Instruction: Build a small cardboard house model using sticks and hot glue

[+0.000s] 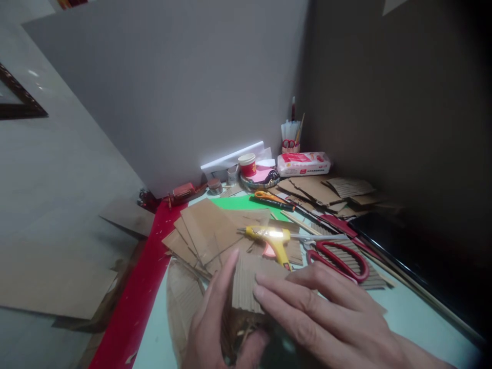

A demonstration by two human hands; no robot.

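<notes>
At the bottom middle, a small piece of corrugated cardboard (246, 287) with its ridges showing is held between both hands. My left hand (211, 318) curls around its left side, with the thumb below. The fingertips of my right hand (323, 307) press on its right part; the right thumb is hidden. Beneath the piece, between the hands, the view is dark and blurred. Just beyond lies a yellow glue gun (269, 236), its nozzle to the left. Red-handled scissors (342, 261) lie right of it, close to my right hand.
Flat cardboard pieces (209, 230) spread to the left, and a cardboard pile (319, 192) lies back right. Behind are an orange-handled cutter (269, 197), a red paper cup (247, 165), a tissue pack (303, 164) and a pen holder (291, 138). A black flat panel (407, 261) lies right.
</notes>
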